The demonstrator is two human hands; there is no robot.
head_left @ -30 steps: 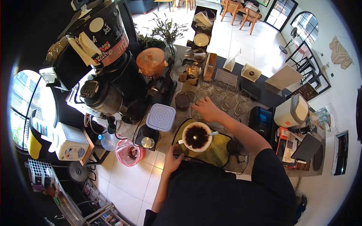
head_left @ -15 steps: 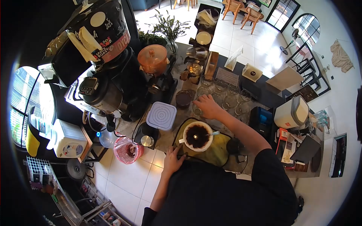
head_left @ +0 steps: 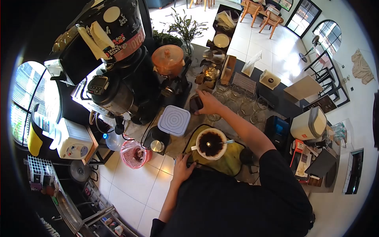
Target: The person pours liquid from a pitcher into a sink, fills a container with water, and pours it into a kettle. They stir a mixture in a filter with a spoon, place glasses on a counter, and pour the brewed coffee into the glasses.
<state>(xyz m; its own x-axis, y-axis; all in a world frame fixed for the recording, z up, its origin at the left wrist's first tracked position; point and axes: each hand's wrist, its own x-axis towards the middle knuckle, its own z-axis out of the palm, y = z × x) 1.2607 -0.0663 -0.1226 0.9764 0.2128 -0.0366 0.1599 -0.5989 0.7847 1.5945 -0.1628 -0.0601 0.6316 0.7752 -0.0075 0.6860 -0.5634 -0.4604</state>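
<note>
My right hand (head_left: 209,103) reaches across the counter, its fingers wrapped round a dark glass (head_left: 195,104). Nearer to me, a white mug (head_left: 211,155) with dark grounds or liquid inside and a spoon (head_left: 228,142) in it stands on a yellow-green mat (head_left: 230,159). My left hand (head_left: 184,168) rests at the counter edge, left of the mat, fingers apart and holding nothing. A square container with a pale lid (head_left: 173,120) lies between the dark glass and a black device with a silver knob (head_left: 157,146).
Several clear glasses (head_left: 246,106) stand right of my right forearm. An orange-topped grinder (head_left: 168,63) and a large black machine (head_left: 132,79) are at the left. A pink basket (head_left: 135,155) sits below the counter. Farther right are a black device (head_left: 275,129) and a white bin (head_left: 308,123).
My right hand has moved left from the clear glasses to the dark glass and taken hold of it. My left hand stays at the counter edge. The whole view has shifted slightly.
</note>
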